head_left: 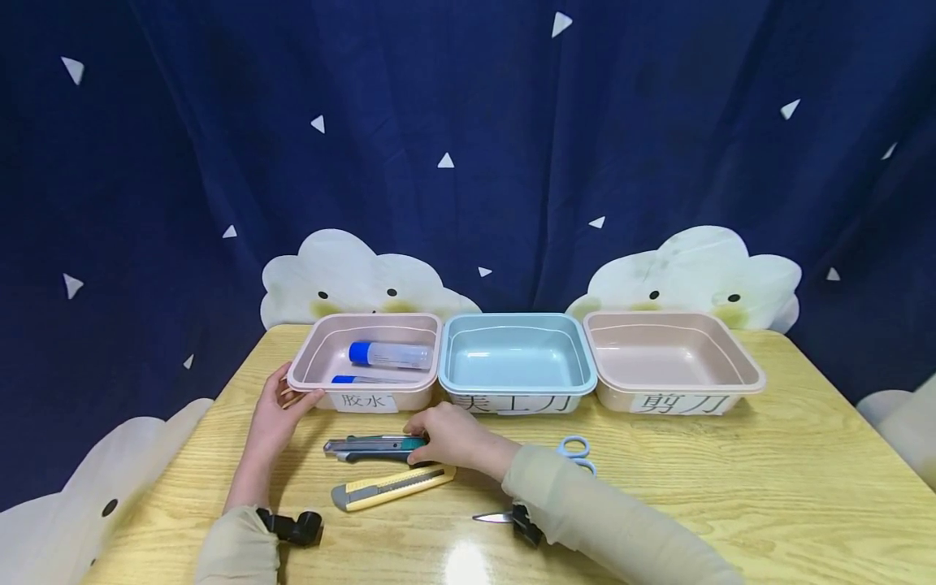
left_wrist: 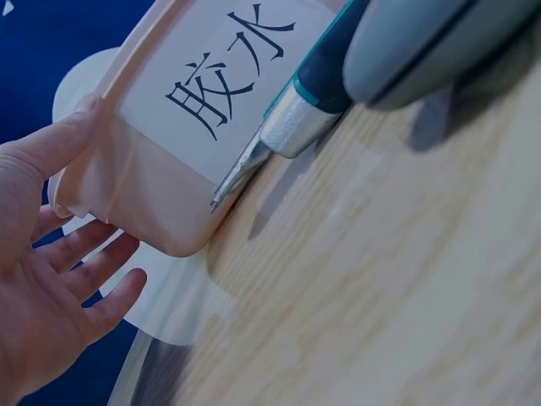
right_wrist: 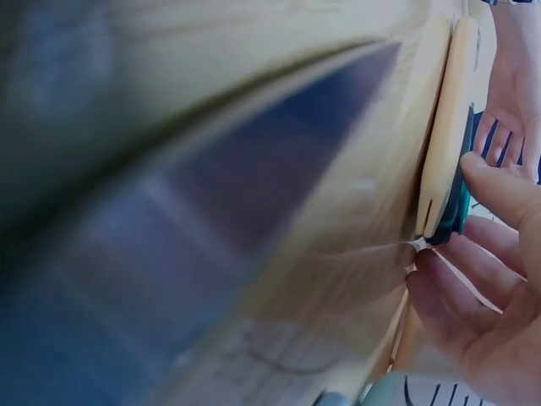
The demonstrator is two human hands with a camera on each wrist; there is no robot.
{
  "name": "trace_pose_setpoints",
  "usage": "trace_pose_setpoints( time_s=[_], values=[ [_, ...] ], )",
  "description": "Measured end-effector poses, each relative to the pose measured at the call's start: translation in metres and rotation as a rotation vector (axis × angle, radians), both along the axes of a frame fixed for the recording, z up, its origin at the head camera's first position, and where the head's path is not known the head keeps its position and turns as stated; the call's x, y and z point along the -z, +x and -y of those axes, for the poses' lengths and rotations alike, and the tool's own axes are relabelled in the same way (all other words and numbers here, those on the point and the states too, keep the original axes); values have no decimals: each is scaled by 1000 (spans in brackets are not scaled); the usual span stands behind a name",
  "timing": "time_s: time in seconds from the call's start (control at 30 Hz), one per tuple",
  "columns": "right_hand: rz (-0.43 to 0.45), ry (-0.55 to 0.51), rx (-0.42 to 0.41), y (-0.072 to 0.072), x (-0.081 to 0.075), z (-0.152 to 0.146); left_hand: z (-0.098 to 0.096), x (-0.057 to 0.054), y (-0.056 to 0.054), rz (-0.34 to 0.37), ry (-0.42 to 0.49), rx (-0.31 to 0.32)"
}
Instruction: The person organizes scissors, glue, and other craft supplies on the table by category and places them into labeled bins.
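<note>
My left hand (head_left: pixel 276 414) touches the front left corner of the left pink bin (head_left: pixel 310 382), thumb on its rim, the other fingers loosely spread beside it in the left wrist view. With thumb and fingers on either side, my right hand (head_left: pixel 449 437) pinches the right end of a black and teal utility knife (head_left: pixel 376 445), which lies flat on the table. Just in front lies a yellow box cutter (head_left: pixel 395 487) with a grey end. Scissors with light blue handles (head_left: pixel 574 446) are partly hidden under the right forearm; their blade (right_wrist: pixel 254 186) looms large in the right wrist view.
Two blue-capped glue bottles (head_left: pixel 391 355) lie in the left bin. A blue bin (head_left: pixel 517 388) stands in the middle, with another pink bin (head_left: pixel 680 387) to its right. All three bear front labels. A dark blue curtain (head_left: pixel 468 106) hangs behind the wooden table (head_left: pixel 768 487).
</note>
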State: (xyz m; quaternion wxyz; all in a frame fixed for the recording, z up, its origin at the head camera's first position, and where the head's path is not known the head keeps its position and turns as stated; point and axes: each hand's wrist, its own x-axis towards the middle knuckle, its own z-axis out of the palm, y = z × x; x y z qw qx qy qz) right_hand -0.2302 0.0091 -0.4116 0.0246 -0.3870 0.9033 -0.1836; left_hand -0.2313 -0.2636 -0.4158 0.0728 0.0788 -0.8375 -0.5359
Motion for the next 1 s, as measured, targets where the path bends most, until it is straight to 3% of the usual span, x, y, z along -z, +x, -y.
trace_pose_setpoints(
  time_s=[0.4, 1.0],
  values=[
    [-36, 74, 48, 3, -3, 9, 0, -1, 0, 9, 7, -4],
    [-116, 79, 17, 13, -5, -5, 2, 2, -1, 8, 18, -5]
  ],
)
